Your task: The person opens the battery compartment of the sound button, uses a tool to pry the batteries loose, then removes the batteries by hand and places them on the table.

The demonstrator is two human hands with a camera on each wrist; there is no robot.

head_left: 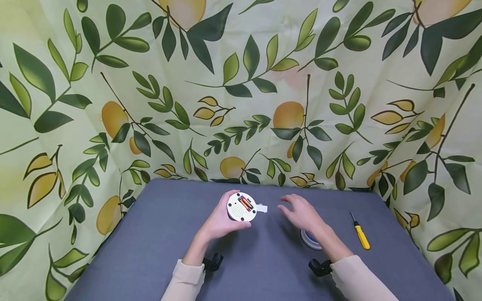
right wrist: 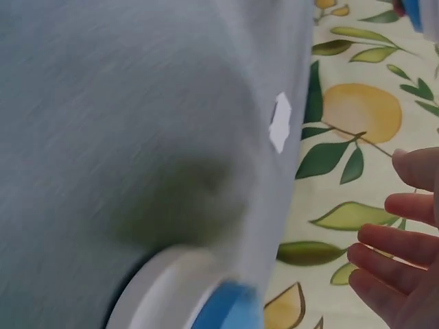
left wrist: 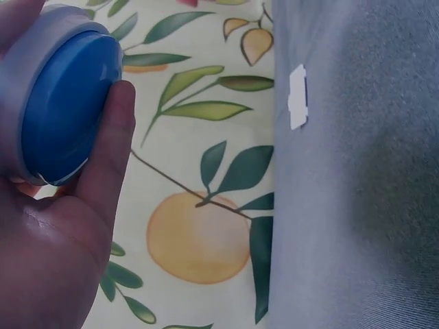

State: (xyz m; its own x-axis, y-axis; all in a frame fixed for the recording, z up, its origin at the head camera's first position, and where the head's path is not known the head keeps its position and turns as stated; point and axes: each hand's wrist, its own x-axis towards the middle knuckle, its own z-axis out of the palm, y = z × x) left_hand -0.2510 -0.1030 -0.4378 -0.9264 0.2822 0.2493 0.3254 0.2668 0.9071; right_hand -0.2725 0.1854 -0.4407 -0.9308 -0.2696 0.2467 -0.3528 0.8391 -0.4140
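Note:
My left hand (head_left: 221,220) grips a round push button (head_left: 238,212) by its sides, with its white underside facing the head camera. Red batteries (head_left: 246,203) show in its uncovered compartment, and small dark feet ring the edge. In the left wrist view its blue dome (left wrist: 72,103) faces away, a finger along it. Beyond it, a small white battery cover (head_left: 262,208) lies on the table. My right hand (head_left: 300,214) hovers to the right with nothing in it, fingers spread and slightly bent. Below that wrist, a second blue-and-white push button (right wrist: 154,295) sits on the table, partly hidden by the forearm.
A screwdriver (head_left: 361,236) with a yellow handle lies at the right of the grey cloth-covered table (head_left: 150,234). Behind and at both sides hangs a leaf-and-fruit patterned cloth (head_left: 241,104).

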